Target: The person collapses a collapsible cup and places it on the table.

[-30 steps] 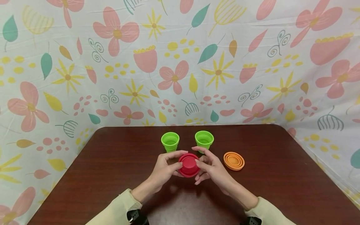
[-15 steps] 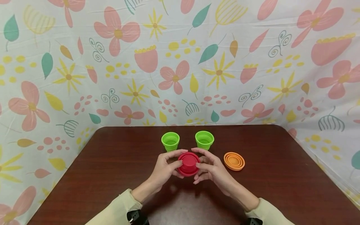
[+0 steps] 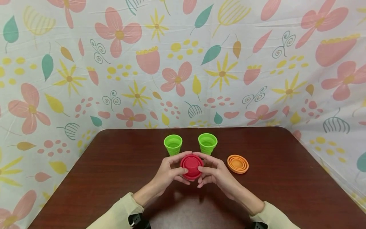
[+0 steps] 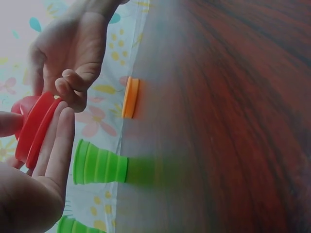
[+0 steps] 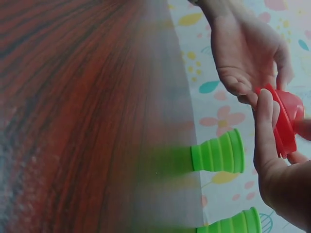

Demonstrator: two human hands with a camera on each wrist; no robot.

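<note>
Lower on the red cup (image 3: 191, 163) than a moment ago sits the thumb of the left hand (image 3: 170, 170); that hand and the right hand (image 3: 215, 170) pinch it from either side, above the table (image 3: 128, 165). Just beyond their grip stand a green cup (image 3: 172, 144) and another green cup (image 3: 207, 143); rightward lies a collapsed orange cup (image 3: 238, 164).

Left hand (image 3: 166, 171) and right hand (image 3: 218, 172) in thumb-and-finger pinches, above the worktop (image 3: 128, 159), short of its far edge.
</note>
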